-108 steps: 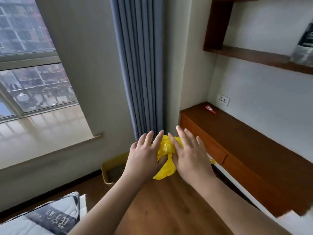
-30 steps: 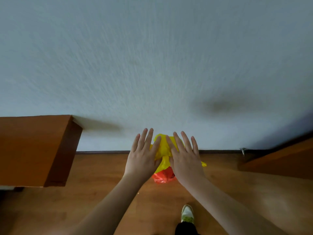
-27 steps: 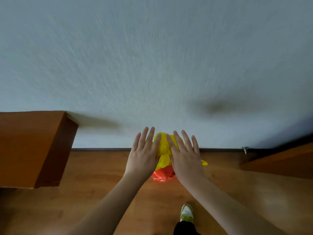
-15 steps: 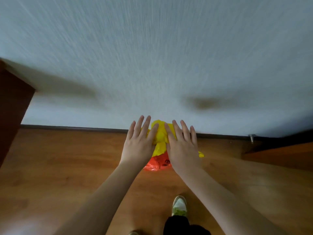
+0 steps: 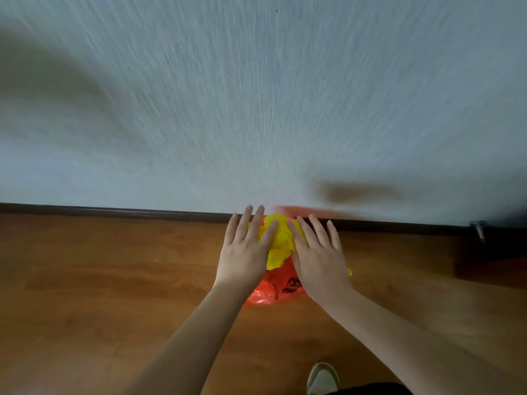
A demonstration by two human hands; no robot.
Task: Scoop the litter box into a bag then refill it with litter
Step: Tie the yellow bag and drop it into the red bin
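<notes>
A crumpled yellow plastic bag (image 5: 278, 240) is pressed between my left hand (image 5: 245, 252) and my right hand (image 5: 318, 255), both held out in front of me with the fingers spread and straight. Below and behind the hands an orange-red plastic bag (image 5: 273, 289) with dark print lies on the wooden floor close to the wall. The litter box and the litter are not in view. The picture is blurred by motion.
A pale textured wall (image 5: 256, 95) fills the upper half, with a dark skirting board (image 5: 114, 210) along its foot. A metal door stopper (image 5: 479, 228) sticks out at the right. My shoe (image 5: 322, 379) shows at the bottom edge on the wooden floor (image 5: 99, 280).
My view turned from the window corner and desk to a bare wall. The wooden desk slid out at the left. The orange-red bag on the floor looms larger. My hands kept the yellow bag.
</notes>
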